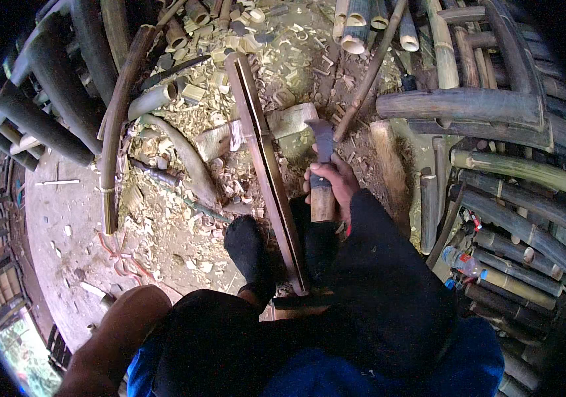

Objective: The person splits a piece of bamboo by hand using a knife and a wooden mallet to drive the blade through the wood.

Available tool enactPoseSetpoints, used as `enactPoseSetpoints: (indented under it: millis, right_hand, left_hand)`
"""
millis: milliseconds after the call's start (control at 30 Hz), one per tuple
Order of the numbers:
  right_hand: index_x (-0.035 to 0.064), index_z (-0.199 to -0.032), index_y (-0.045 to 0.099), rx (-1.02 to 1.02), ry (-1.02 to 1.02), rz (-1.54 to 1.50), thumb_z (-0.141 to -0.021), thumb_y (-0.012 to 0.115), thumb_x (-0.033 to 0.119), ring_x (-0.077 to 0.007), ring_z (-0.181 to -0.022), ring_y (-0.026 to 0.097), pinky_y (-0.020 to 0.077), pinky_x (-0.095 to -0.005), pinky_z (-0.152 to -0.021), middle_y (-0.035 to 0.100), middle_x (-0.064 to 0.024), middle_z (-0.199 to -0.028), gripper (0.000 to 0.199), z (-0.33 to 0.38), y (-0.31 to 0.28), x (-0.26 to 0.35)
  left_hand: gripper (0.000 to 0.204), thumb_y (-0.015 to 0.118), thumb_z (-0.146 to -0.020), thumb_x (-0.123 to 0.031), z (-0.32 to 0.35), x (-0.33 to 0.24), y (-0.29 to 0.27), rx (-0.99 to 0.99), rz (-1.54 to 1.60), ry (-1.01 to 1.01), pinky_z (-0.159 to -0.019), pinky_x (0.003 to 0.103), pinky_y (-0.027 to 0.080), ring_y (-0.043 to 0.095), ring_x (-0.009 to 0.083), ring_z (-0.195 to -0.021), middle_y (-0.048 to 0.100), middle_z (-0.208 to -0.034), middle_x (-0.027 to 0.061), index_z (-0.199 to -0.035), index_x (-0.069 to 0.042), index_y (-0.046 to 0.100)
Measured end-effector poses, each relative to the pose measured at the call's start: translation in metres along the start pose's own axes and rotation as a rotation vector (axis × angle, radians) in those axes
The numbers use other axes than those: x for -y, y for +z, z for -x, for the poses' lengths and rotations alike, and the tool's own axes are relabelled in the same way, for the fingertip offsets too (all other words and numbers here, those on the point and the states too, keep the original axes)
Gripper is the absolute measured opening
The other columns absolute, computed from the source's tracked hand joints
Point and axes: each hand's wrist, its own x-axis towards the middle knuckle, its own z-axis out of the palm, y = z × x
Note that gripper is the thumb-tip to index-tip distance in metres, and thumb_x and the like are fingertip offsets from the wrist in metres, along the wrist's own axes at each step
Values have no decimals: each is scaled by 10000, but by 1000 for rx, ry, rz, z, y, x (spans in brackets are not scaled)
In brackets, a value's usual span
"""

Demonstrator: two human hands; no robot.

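Note:
My right hand (338, 180) is closed around a hooked knife (323, 142). Its dark, curved blade points away from me, and the pale wooden handle (323, 204) extends toward me below the fingers. Just left of it, a long bamboo pole (264, 155) with a dark slot along its length runs from far to near between my feet. The pole crosses a pale wooden block (291, 121) on the ground. A black sock covers my left foot (248, 250), beside the pole. My left hand is out of view; a bare limb (121, 334) at lower left shows no fingers.
Pale shavings (194, 169) litter the ground. Dark bamboo frames (65, 92) stand at the far left, with more bamboo pieces (514, 165) stacked on the right. A clear bottle (461, 262) lies among them. A curved branch (184, 159) and an upright log (390, 162) flank the block.

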Motion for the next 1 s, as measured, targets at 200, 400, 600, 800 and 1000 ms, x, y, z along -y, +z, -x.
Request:
enactPoseSetpoints:
  millis: [200,400,600,800,1000]
  right_hand:
    - [66,-1229,459,165,4,127,-897,608,193,-170,-655,619,546,-323,-500,591,-58,-843,385,-1,26,8]
    - [22,-1194,486,254,-7,232,-896,623,242,-149,-646,601,515,-302,-482,566,-71,-871,395,15,41,11]
    - [23,-1407,415,245,-221,723,-915,582,261,-178,-777,566,475,-317,-673,580,-118,-1003,572,16,29,2]
    - [-17,-1454,341,319,-459,984,-907,568,176,-284,-1396,351,249,-348,-1147,401,-214,-1474,623,16,48,13]
    - [171,-1495,332,194,-457,1355,-841,618,90,-432,-1002,585,482,-435,-851,546,-264,-1122,719,18,48,9]
  left_hand:
    - [404,616,-836,-155,-18,-17,5,55,-120,108,-651,282,457,540,157,-738,574,-895,48,-1203,-2,543]
    - [371,596,-841,-133,-22,-20,4,41,-162,139,-633,281,438,525,146,-706,577,-859,41,-1182,8,551]
    - [341,576,-847,-111,-11,27,-7,-215,-180,-49,-615,280,419,510,135,-673,580,-823,34,-1162,18,560]
    - [617,731,-803,-160,156,212,37,83,-147,-1119,-826,336,516,631,197,-920,655,-1055,161,-1301,57,438]
    - [644,755,-802,-288,204,248,89,14,-335,-1017,-830,395,491,615,307,-908,607,-1043,233,-1186,60,374]
